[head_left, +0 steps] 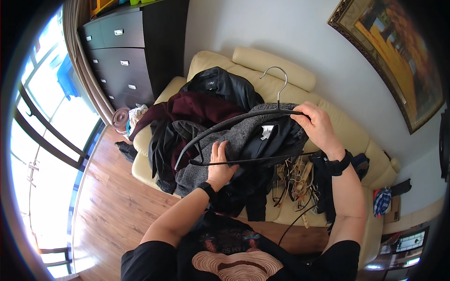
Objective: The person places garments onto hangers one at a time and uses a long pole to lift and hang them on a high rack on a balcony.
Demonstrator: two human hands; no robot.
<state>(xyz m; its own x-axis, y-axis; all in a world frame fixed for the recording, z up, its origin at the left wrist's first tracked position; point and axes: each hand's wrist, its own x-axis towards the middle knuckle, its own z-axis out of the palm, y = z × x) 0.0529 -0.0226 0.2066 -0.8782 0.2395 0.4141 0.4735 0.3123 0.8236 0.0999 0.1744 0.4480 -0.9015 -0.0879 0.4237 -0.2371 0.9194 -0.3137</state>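
One curved black hanger (255,113), metal hook, over smooth cream sofa (211,60) toward its front edge.
Right hand (316,126) pinches one hanger end; left hand (220,172), thumb spread, against one nubby grey coat (239,140), dark smooth lining.

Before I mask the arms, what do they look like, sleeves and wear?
Black short sleeves, forearms uncovered. Left hand: ungloved, narrow black wristband. Right hand: ungloved, wider black band, possibly a watch. No cables visible on either arm.
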